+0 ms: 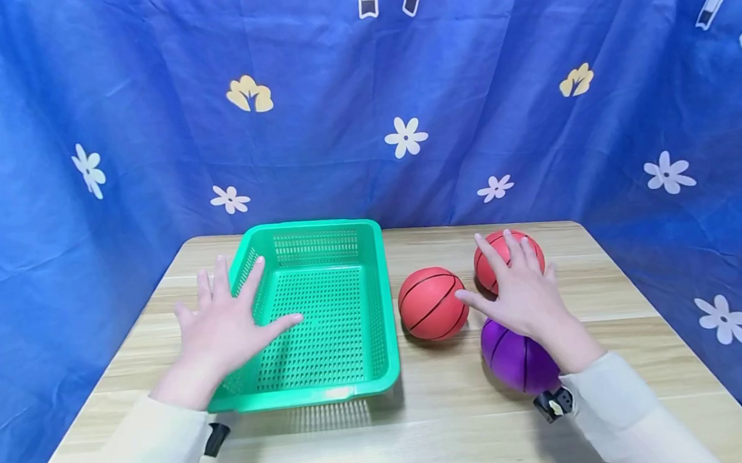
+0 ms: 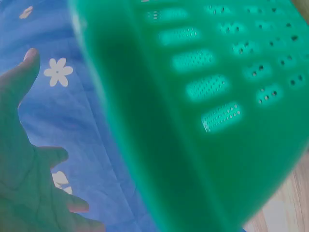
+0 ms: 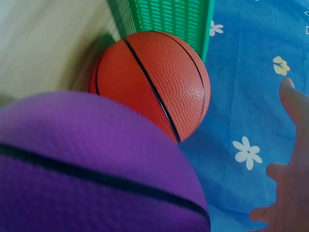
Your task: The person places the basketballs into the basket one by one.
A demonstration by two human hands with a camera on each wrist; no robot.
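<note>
My left hand [image 1: 225, 330] is spread with its fingers apart above the left side of a green plastic basket [image 1: 387, 317], and holds nothing. In the left wrist view the basket's perforated wall [image 2: 159, 125] fills the middle, apart from the palm. Over on the right, my right hand [image 1: 522, 292] hovers with fingers spread above a purple basketball [image 1: 518, 358], partly covering it and a far red basketball [image 1: 493, 251]. Another red basketball [image 1: 432, 304] sits between the basket and that hand. The right wrist view has the purple ball [image 3: 96, 159] large in front of a red one [image 3: 159, 82].
Everything stands on a light wood-grain table [image 1: 452, 436]. A blue cloth [image 1: 323, 119] with white flowers hangs behind the table and along both sides. Dark wrist straps [image 1: 216, 438] show at the white sleeves [image 1: 146, 453].
</note>
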